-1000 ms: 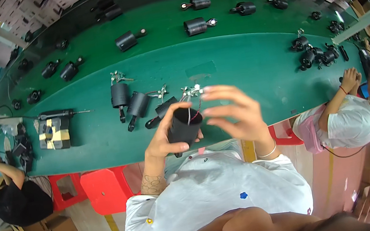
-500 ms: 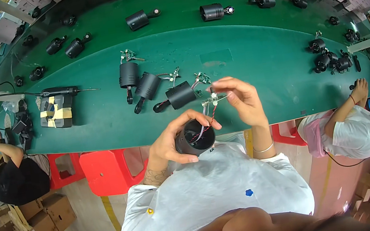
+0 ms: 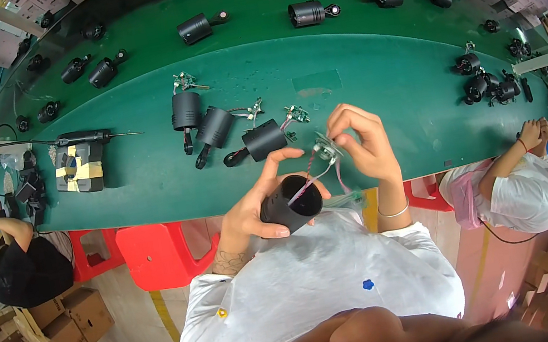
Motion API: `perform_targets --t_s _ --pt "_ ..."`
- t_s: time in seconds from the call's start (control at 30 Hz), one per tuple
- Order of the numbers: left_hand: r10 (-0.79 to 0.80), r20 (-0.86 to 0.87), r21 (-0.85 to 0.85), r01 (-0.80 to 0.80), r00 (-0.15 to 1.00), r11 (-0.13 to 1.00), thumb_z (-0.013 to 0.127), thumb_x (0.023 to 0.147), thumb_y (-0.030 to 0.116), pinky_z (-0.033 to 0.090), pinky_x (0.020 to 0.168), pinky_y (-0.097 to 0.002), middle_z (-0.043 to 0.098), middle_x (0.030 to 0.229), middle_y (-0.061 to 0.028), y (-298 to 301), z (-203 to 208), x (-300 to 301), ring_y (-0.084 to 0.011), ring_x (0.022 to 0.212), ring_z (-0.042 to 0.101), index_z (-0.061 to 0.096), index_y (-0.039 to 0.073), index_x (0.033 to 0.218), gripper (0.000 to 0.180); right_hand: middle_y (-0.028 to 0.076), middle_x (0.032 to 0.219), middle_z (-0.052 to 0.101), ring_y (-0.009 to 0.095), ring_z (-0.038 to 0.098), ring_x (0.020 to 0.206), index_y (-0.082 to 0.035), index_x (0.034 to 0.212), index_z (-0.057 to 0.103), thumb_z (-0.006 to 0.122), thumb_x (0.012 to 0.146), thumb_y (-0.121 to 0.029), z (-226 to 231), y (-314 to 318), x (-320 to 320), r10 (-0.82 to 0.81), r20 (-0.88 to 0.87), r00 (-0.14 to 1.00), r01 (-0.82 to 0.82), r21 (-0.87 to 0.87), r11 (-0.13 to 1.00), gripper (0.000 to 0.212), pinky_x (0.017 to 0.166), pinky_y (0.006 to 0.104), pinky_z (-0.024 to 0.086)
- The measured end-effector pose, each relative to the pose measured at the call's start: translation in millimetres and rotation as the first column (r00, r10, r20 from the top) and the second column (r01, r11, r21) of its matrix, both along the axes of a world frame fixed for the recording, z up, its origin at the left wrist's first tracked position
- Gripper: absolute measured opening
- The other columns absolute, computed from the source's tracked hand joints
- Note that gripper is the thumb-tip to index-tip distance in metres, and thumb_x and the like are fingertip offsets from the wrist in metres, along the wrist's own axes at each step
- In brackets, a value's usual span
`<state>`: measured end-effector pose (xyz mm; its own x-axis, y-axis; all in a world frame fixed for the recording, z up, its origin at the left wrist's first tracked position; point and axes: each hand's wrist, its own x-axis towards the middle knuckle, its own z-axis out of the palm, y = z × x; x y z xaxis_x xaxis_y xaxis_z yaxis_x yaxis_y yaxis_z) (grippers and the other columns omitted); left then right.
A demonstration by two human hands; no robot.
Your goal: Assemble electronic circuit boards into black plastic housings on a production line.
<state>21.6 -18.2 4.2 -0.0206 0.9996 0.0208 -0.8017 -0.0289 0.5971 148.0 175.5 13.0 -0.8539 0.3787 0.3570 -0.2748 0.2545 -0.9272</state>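
Observation:
My left hand (image 3: 249,213) is wrapped around a black cylindrical housing (image 3: 283,214), its open end tilted up toward the right. From inside it, red and pale wires (image 3: 309,178) run up to a small green circuit board (image 3: 326,149). My right hand (image 3: 365,145) pinches the edge of that board between thumb and fingers, above and right of the housing. Just beyond my hands lie three similar housings on the green table: one nearest (image 3: 265,141), a middle one (image 3: 215,127) and one farther left (image 3: 186,112). Each has a board on wires at its far end.
An electric screwdriver (image 3: 85,136) rests on a black block with yellow tape (image 3: 92,174). More housings (image 3: 195,29) line the far green strip. Others cluster at right (image 3: 481,87). A red stool (image 3: 151,257) stands left; one person sits at each side.
My right hand's raised fingers have closed in on the board, which has turned and shows its face. The housing in my left hand has tilted slightly to the right.

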Motion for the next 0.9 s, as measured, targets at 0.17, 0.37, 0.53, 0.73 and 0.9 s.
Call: perform_targets --t_s 0.17,0.37,0.53,0.73,0.9 --pt "0.095 -0.266 0.008 -0.096 0.959 0.995 0.081 0.058 0.011 0.049 0.088 -0.0376 0.062 0.114 -0.0230 0.2 -10.3 2.0 -0.0295 0.095 0.062 0.039 0.001 0.131 0.084 0.006 0.065 0.054 0.018 0.042 0.057 -0.002 0.068 0.056 0.064 0.087 -0.007 20.2 8.2 6.3 -0.095 0.215 0.972 0.010 0.364 0.931 0.021 0.062 0.0300 0.040" --pt "0.189 -0.776 0.344 0.152 0.602 0.927 0.082 0.061 0.009 0.047 0.092 -0.0381 0.058 0.123 -0.0210 10.8 -14.9 -19.7 -0.0302 0.097 0.062 0.035 0.001 0.135 0.088 0.005 0.055 0.047 0.017 0.037 0.051 -0.002 0.061 0.049 0.063 0.087 -0.008 40.2 11.3 -2.3 0.123 0.237 0.964 -0.216 0.424 0.880 0.031 0.058 0.0296 0.038" --pt "0.107 -0.645 0.397 0.212 0.756 0.893 0.085 0.057 0.007 0.049 0.088 -0.0371 0.054 0.128 -0.0201 10.9 -21.9 -9.6 -0.0299 0.092 0.063 0.033 0.001 0.137 0.096 0.004 0.058 0.050 0.015 0.040 0.053 -0.001 0.062 0.052 0.062 0.089 -0.009 34.1 10.2 -12.6 0.240 0.346 0.907 -0.332 0.237 0.913 0.030 0.058 0.0272 0.038" --pt "-0.028 -0.064 0.212 0.041 0.998 0.976 0.087 0.051 0.006 0.053 0.077 -0.0352 0.054 0.127 -0.0217 -3.5 -22.9 -2.7 -0.0286 0.082 0.065 0.031 -0.001 0.139 0.104 0.007 0.075 0.059 0.016 0.044 0.063 -0.001 0.070 0.059 0.068 0.083 -0.006 11.7 -20.8 -27.4 0.002 0.141 0.990 0.042 -0.306 0.951 0.017 0.061 0.0278 0.039" --pt "-0.043 0.373 0.358 -0.102 0.927 0.928 0.088 0.046 0.009 0.054 0.069 -0.0334 0.054 0.126 -0.0245 4.0 -39.2 12.9 -0.0272 0.075 0.065 0.031 -0.001 0.139 0.109 0.007 0.084 0.062 0.017 0.052 0.071 -0.001 0.075 0.070 0.071 0.078 0.003 3.4 -34.0 -29.1 -0.034 -0.122 0.992 -0.037 -0.539 0.842 0.005 0.065 0.0272 0.044"
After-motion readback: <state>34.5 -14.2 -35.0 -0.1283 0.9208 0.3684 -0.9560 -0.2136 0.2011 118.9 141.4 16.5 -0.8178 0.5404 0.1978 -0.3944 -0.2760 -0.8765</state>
